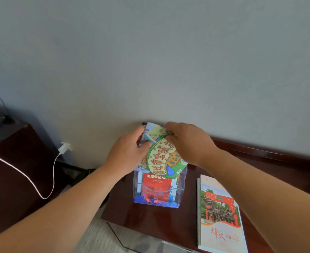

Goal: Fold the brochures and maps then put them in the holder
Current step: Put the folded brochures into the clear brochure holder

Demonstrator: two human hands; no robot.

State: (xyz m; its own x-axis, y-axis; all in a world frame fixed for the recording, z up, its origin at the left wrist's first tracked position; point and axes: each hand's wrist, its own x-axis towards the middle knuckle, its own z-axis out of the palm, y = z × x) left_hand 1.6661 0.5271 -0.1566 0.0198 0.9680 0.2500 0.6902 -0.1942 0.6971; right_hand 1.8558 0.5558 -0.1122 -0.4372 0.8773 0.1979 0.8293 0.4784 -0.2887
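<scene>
One clear holder (181,181) on the dark wooden table (150,220), containing one red brochure (157,187) and, partly inserted from above, one green folded map (161,157). Two hands: left hand (128,152) and right hand (188,143), each pinching the map's upper edge. Beside the holder, flat: folded brochures (220,216), seemingly two stacked; edges unclear.
</scene>
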